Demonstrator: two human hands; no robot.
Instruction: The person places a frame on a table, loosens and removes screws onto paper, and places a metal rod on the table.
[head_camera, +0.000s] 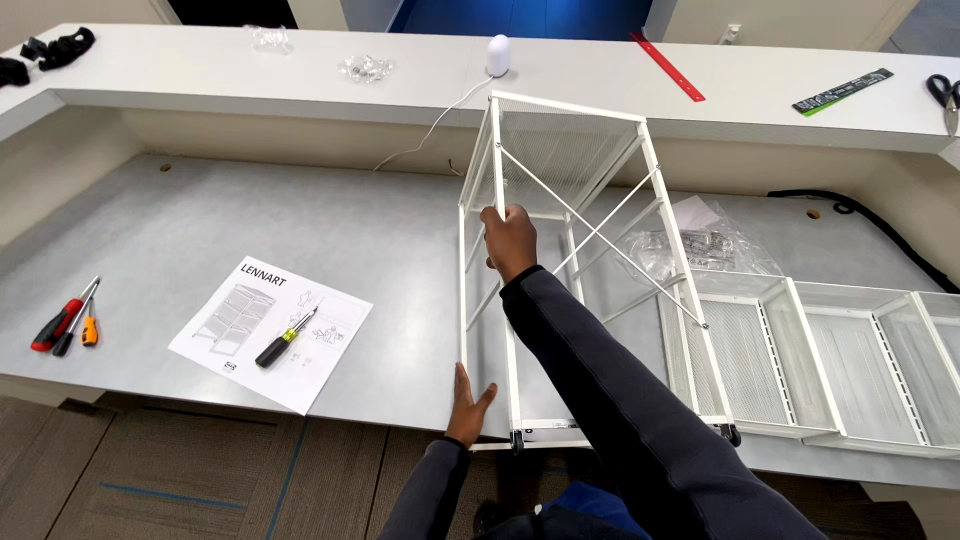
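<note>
Right hand (510, 240) grips a bar of the white wire frame (570, 160); left hand (466, 405), fingers spread, presses flat at the frame's near end.

White wire frame (580, 270) lies on its side on the grey bench (200, 230). Right hand (508, 240) grips an upper bar; left hand (467, 403) presses flat at the bench's near edge, beside the frame's base. Black-handled screwdriver (285, 338) rests on instruction sheet (270, 330).

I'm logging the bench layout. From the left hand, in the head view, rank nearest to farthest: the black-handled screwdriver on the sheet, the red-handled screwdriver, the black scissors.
From the left hand at the desk's near edge:
1. Black-handled screwdriver, on the paper instruction sheet, to the left.
2. Red-handled screwdriver, far left on the desk.
3. Black scissors, far right on the raised shelf.
</note>
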